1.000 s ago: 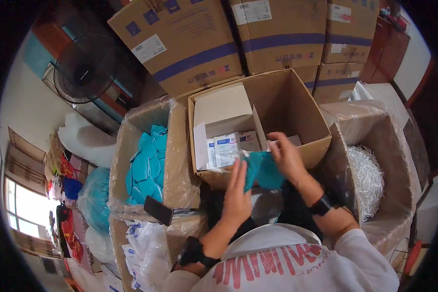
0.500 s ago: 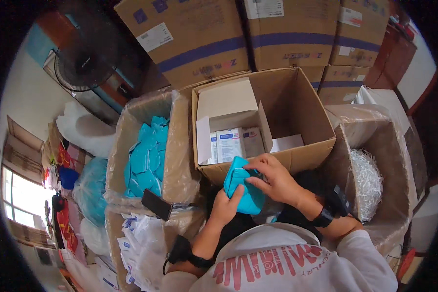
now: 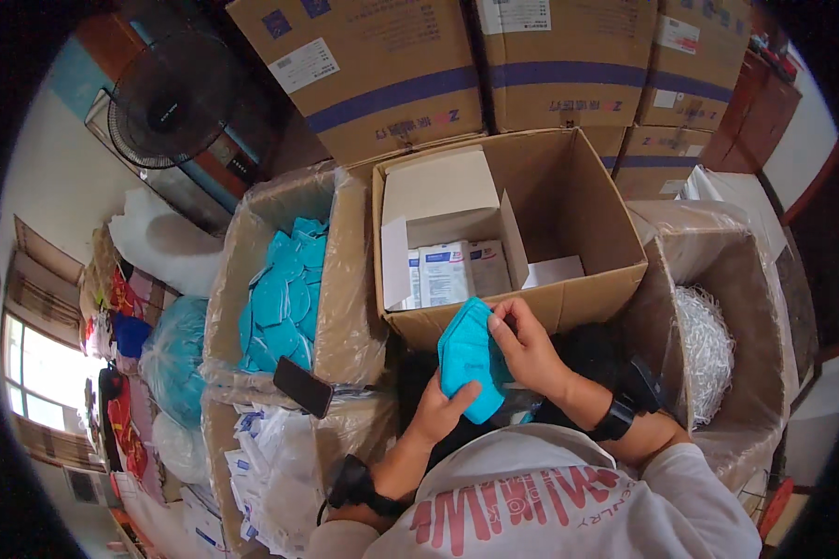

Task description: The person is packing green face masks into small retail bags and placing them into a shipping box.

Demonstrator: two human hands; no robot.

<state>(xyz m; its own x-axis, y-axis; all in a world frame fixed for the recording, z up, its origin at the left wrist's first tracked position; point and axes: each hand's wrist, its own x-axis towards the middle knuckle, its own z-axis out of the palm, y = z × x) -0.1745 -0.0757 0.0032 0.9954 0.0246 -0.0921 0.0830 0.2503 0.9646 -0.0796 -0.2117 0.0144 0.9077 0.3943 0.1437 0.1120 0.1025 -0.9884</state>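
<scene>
A teal folded face mask point(image 3: 469, 361) is held up in front of my chest. My left hand point(image 3: 445, 407) grips its lower left side, with the thumb pressed on the front. At the upper right edge, my right hand point(image 3: 529, 349) pinches it between thumb and fingers. Beyond the hands stands an open cardboard carton point(image 3: 578, 315). Inside it, a white open box point(image 3: 443, 186) holds several white printed packets point(image 3: 445, 272). More teal masks point(image 3: 284, 293) lie heaped in a plastic-lined box on the left.
A phone point(image 3: 303, 388) rests on the rims of the left boxes. White packets point(image 3: 268, 466) fill the nearer left box. Thin white strands point(image 3: 704, 359) lie in the right-hand lined box point(image 3: 764, 373). Stacked cartons point(image 3: 569, 70) stand behind; a fan point(image 3: 163, 102) is at far left.
The mask has turned so its broad flat face shows, and it sits a little farther right. My right hand has shifted slightly right and down along its edge.
</scene>
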